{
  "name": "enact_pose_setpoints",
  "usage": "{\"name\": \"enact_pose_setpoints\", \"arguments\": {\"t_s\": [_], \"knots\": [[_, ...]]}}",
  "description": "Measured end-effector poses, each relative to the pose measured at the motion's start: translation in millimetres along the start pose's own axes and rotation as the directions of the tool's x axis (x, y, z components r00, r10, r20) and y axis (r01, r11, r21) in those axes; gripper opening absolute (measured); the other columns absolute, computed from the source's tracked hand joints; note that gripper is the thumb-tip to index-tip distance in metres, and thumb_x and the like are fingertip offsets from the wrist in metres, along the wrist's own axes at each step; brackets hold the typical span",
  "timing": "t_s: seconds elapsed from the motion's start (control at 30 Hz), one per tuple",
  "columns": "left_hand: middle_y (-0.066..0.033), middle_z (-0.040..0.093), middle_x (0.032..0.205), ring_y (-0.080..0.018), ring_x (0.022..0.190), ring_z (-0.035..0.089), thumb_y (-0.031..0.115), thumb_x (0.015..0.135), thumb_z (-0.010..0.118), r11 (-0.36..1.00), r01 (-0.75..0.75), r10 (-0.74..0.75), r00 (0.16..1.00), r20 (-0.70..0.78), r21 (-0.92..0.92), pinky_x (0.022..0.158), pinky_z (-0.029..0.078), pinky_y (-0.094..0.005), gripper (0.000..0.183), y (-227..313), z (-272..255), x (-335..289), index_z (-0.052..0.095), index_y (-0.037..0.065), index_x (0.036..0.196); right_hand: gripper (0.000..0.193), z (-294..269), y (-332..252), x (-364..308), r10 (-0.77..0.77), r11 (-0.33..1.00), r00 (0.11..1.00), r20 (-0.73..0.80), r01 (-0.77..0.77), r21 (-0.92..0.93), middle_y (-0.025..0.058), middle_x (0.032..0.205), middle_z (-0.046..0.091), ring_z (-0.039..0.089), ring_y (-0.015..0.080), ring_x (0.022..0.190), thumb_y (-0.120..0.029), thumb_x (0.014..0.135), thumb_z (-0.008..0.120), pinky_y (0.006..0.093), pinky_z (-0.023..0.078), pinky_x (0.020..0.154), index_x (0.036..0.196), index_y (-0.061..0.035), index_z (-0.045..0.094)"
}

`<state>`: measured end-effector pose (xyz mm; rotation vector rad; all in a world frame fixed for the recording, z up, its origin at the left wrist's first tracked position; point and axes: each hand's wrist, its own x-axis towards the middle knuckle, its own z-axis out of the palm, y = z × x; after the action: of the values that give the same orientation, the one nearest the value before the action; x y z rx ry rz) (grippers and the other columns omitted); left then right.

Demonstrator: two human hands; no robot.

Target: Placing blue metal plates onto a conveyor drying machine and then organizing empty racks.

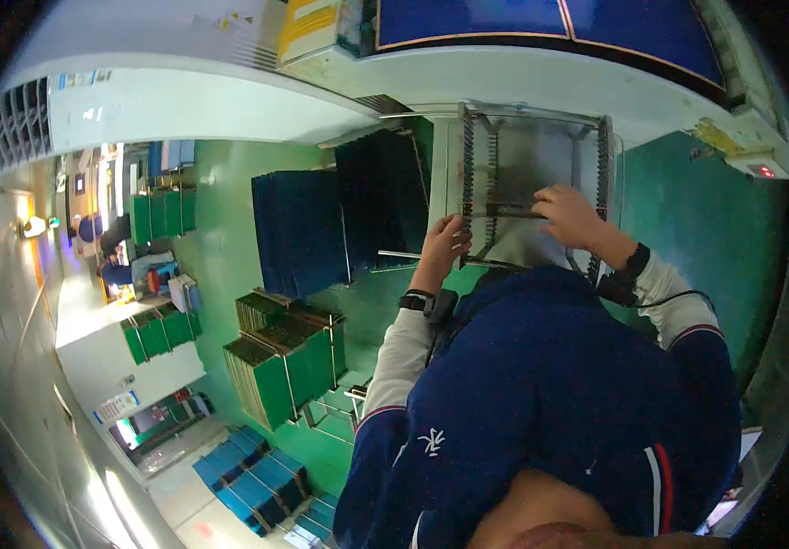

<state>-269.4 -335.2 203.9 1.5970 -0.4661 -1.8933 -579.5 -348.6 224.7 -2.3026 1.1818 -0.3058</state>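
Okay, just the head view on my feed: the left hand (447,242) is at the toothed left rail (467,169) of a metal rack (530,119), fingers curled by the near-left end of a dark crossbar (512,211); from my end I can't tell whether they close on the bar or only rest against the rail. The right hand (570,217) reaches over the bar's other end, knuckles up, fingers half bent; its fingertips are partly hidden, so I can't confirm a firm hold there either. The bar lies across the rack between the left rail and the toothed right rail (604,169), and I'd guess a hand at each end keeps it from tilting. The teeth look meant to hold thin things apart, judging by their even spacing. Both wrists wear black bands, the left wristband (417,301) and the right wristband (637,261); a dark cable (676,295) runs by the right one. Off left, dark panels (298,233) and green panels (289,377) stand on edge in framed stacks on the green floor (227,174), presumably braced against toppling.
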Motion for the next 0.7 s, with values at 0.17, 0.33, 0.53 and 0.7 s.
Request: {"name": "enact_pose_setpoints", "arguments": {"t_s": [0.17, 0.33, 0.53, 0.7], "knots": [[-0.0069, 0.058, 0.108, -0.0187, 0.091, 0.06, 0.031, 0.093, 0.06, 1.0, 0.017, -0.017, 1.0, 0.002, 0.002, 0.075, 0.052, -0.0317, 0.042, -7, -7, 10, 0.049, 0.004, 0.124, 0.018, 27, 13, 0, 0.112, 0.985, 0.985, 0.133, -0.092, -0.147, 0.0111, 0.097, 0.057, 0.056, 0.0312, 0.099, -0.018, 0.076, 0.064, 0.043, 0.047, 0.084, 0.09, -0.0079, 0.068], [-0.0043, 0.059, 0.102, -0.0154, 0.085, 0.059, 0.038, 0.09, 0.062, 0.997, 0.019, -0.014, 0.998, -0.054, 0.077, 0.07, 0.047, -0.028, 0.045, -20, -21, 20, 0.052, 0.006, 0.121, 0.012, 47, 24, 0, 0.16, 0.963, 0.982, 0.105, -0.132, -0.235, 0.0109, 0.088, 0.057, 0.059, 0.0303, 0.087, -0.014, 0.076, 0.059, 0.0426, 0.051, 0.073, 0.079, -0.0083, 0.069], [-0.002, 0.06, 0.089, -0.0111, 0.073, 0.056, 0.029, 0.089, 0.063, 0.953, -0.143, 0.139, 0.99, 0.032, 0.268, 0.062, 0.045, -0.0249, 0.036, -56, -53, 26, 0.057, 0.003, 0.112, 0.012, 43, 21, 1, 0.137, 0.976, 0.984, 0.116, -0.115, -0.185, 0.0129, 0.085, 0.057, 0.057, 0.0332, 0.085, -0.014, 0.078, 0.058, 0.0454, 0.047, 0.071, 0.076, -0.0047, 0.065], [-0.0055, 0.062, 0.086, -0.0133, 0.069, 0.059, 0.027, 0.09, 0.063, 0.999, -0.036, 0.034, 0.998, -0.054, -0.024, 0.057, 0.046, -0.0259, 0.037, -65, -54, 31, 0.054, 0.001, 0.115, 0.013, 48, 22, 0, 0.124, 0.979, 0.992, 0.009, -0.121, -0.165, 0.0134, 0.086, 0.058, 0.058, 0.035, 0.083, -0.014, 0.074, 0.055, 0.0468, 0.048, 0.071, 0.072, -0.0048, 0.064]]}}
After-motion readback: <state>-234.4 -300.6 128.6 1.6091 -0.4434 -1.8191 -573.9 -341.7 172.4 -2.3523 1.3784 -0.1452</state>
